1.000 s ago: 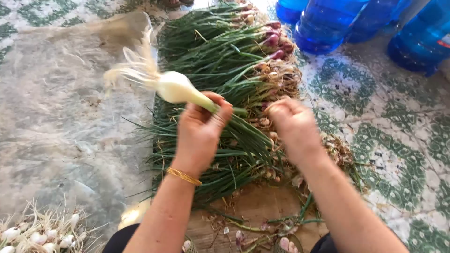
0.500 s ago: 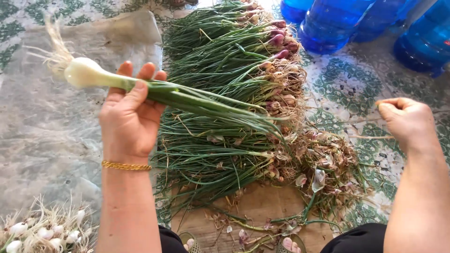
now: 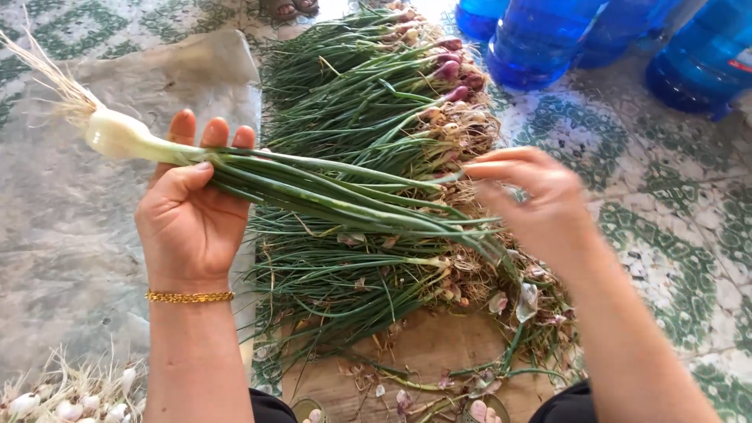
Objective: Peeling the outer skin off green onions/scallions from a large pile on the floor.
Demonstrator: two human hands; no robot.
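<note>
My left hand [image 3: 188,215] grips a green onion [image 3: 125,137] by its neck, palm up, with the white bulb and pale roots pointing left and the long green leaves stretching right. My right hand [image 3: 533,200] hovers at the leaf ends, fingers together and pinching a thin leaf tip. A gold bracelet [image 3: 188,297] circles my left wrist. Below both hands lies a big pile of green onions [image 3: 368,141] with purple and brown bulbs, on the tiled floor.
Several blue plastic water bottles [image 3: 540,43] stand at the top right. A grey plastic sheet [image 3: 70,235] covers the floor on the left. Cleaned white bulbs [image 3: 55,399] lie at the bottom left. Peelings litter a brown board [image 3: 423,352] near my knees.
My left hand has carried the onion further left and turned it level. My right hand, out at the right half a second ago, has come back in to the leaf tips.
</note>
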